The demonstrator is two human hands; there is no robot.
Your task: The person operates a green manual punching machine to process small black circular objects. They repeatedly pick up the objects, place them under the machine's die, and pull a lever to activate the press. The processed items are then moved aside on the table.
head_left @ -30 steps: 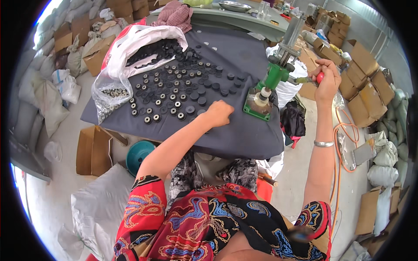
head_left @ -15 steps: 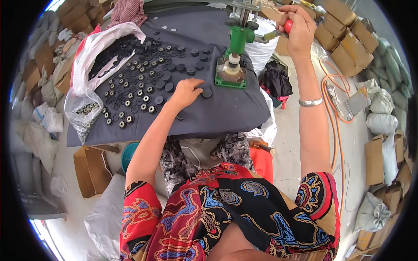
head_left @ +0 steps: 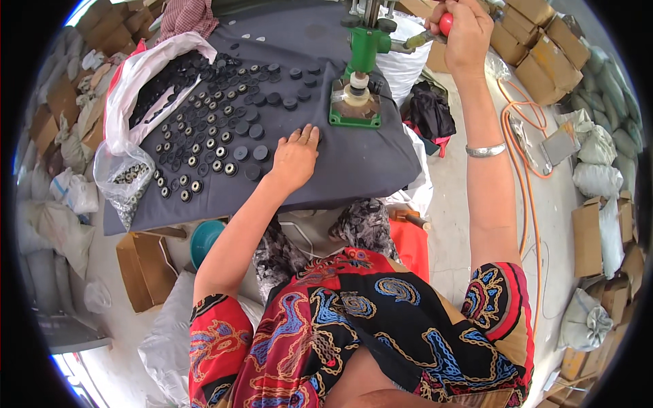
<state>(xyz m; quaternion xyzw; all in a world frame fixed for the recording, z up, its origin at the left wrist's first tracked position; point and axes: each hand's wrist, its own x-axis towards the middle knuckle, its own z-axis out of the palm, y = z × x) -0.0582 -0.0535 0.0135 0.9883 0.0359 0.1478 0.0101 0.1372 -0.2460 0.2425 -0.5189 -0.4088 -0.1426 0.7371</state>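
Note:
My right hand [head_left: 468, 37] is raised at the far right, wrapped round the red ball knob [head_left: 445, 24] on the lever of a green hand press [head_left: 365, 53]. The press stands on the table, with a pale round die [head_left: 357, 85] above its base. My left hand [head_left: 296, 156] lies palm down on the dark cloth [head_left: 326, 173], left of the press, fingers stretched forward. By its fingertips a dark edge shows, perhaps a disc; the fingers hide most of it. Several black round caps [head_left: 260, 153] and metal-centred black discs [head_left: 196, 185] spread out to its left.
A white bag [head_left: 122, 88] of black pieces lies open at the table's left. Beside it sits a clear bag [head_left: 126, 194] of small metal parts. Orange hose [head_left: 520, 170] runs along the floor at right. Cardboard boxes [head_left: 554, 61] and sacks are stacked around.
My left hand has turned and flattened on the cloth; the black cap beside its fingertips is now mostly covered or gone from sight. My right hand stays on the knob. The whole view has shifted slightly.

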